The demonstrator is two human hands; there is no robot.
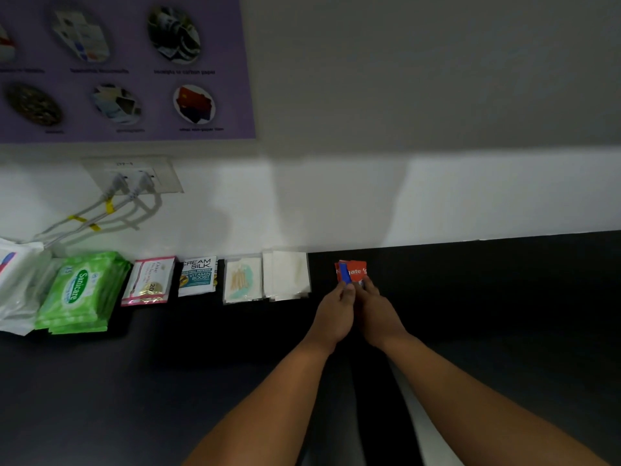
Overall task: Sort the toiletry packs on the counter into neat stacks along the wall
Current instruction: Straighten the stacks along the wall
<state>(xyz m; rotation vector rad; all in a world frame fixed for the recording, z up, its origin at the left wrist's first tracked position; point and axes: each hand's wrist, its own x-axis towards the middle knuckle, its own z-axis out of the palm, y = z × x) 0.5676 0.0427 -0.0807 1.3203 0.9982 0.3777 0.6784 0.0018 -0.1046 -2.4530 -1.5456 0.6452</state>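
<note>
Squaring up the red sachets (357, 269), last pile in the row at the foot of the wall (369, 203). Both hands meet at the pile's edge farthest from the wall. Left hand (334, 314): fingers curled, thumb and fingertips pinching the sachets at a blue strip (345, 274) that sticks out crooked. Can't tell if the strip is a separate sachet or just print. Right hand (378, 314): fingers reach the same edge at the other corner; can't tell whether they pinch or only press, tips are hidden. The sachets lie on the black counter (504, 314), fanned, corners not lined up, a small gap off the wall.

Other piles already sit along the wall and look done: white packets (289, 274), cotton bud packs (242, 280), conditioner sachets (197, 276), pink sachets (149, 280), green wipes (80, 290), a white bag (16, 287) at the end.

Doing it well, my call:
- Tap the long sides between both hands first, then the short edge, so all corners match.
- Get the blue strip turned in line with the rest before letting go.
- Slide the squared pile flat toward the wall; lifting thin foil sachets probably fans them again.
- Match the depth off the wall that the white packets have, and leave a gap like the others show.
- Release with light fingers; slick sachets likely slip if dragged on exit.

Task looks nearly finished; no loose packs visible away from the wall.
</note>
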